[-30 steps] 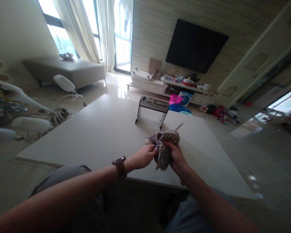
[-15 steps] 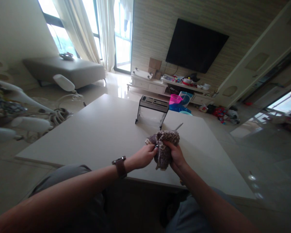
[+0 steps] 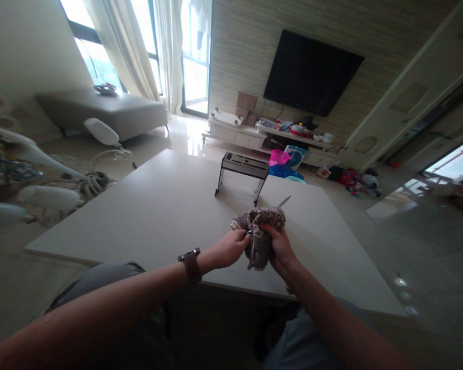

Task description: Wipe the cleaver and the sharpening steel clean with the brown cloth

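Note:
My left hand (image 3: pixel 231 247) is closed on the dark handle of a knife, at the left side of a bunched brown-and-white cloth (image 3: pixel 259 246). In line with that handle, a pale, narrow blade (image 3: pixel 284 201) pokes out past the cloth's far right side. The middle of the knife is hidden by the fabric. Wrapped round the cloth from the right is my right hand (image 3: pixel 281 247), its thumb pressed on top. Just beyond the hands a knife block (image 3: pixel 244 163) stands upright on the table, with a dark slotted top and clear sides.
The white table (image 3: pixel 139 216) spreads in front of my knees, its near edge just below my hands. Something small and yellow (image 3: pixel 289 289) shows at that edge by my right forearm. Past the far edge are a pink basket (image 3: pixel 279 157) and a low cabinet (image 3: pixel 235 136).
Almost nothing differs. Both hands keep their grip, and the cloth and blade tip have shifted only very slightly.

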Demonstrator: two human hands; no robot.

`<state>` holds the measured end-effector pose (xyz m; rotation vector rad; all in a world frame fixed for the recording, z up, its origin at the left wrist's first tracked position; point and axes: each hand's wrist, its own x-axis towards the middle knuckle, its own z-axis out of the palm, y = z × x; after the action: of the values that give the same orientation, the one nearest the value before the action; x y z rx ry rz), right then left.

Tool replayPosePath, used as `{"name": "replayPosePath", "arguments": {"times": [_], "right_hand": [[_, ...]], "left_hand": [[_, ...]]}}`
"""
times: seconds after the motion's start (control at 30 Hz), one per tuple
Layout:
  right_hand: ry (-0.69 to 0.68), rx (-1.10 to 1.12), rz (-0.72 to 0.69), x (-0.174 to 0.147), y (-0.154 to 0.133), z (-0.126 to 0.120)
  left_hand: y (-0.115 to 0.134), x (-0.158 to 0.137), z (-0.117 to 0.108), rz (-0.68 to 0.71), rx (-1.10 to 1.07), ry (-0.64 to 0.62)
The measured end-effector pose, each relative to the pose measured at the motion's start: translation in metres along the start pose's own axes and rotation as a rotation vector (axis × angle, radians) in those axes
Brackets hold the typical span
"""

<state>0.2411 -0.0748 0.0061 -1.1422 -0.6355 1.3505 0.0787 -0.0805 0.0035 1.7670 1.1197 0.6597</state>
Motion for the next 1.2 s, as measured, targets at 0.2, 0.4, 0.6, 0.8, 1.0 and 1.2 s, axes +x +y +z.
{"name": "replayPosePath", "arguments": {"times": [0.2, 0.4, 0.6, 0.8, 1.0, 1.2], "right_hand": [[-0.005, -0.002, 0.001, -0.0008, -0.0005, 0.0003], [-0.003, -0.004, 0.013, -0.0002, 0.0002, -0.0005], [-0.005, 0.011, 0.002, -0.0007, 0.0000, 0.0007], [-0.008, 0.007, -0.006, -0.0003, 0.0000, 0.0009], [-0.015, -0.002, 0.004, -0.0012, -0.0008, 0.0007], [-0.005, 0.003, 0.003, -0.0012, -0.0001, 0.0007]], "left_hand": [[-0.0014, 0.0005, 0.0003, -0.001, 0.003, -0.009], [-0.0026, 0.0010, 0.0005, 0.014, -0.003, -0.005], [-0.0009, 0.0000, 0.0000, 0.012, 0.008, -0.001], [-0.0019, 0.0005, -0.0001, 0.017, 0.032, 0.003], [-0.0025, 0.0011, 0.0006, 0.017, 0.024, 0.004], [-0.0035, 0.0011, 0.0008, 0.018, 0.014, 0.001]]}}
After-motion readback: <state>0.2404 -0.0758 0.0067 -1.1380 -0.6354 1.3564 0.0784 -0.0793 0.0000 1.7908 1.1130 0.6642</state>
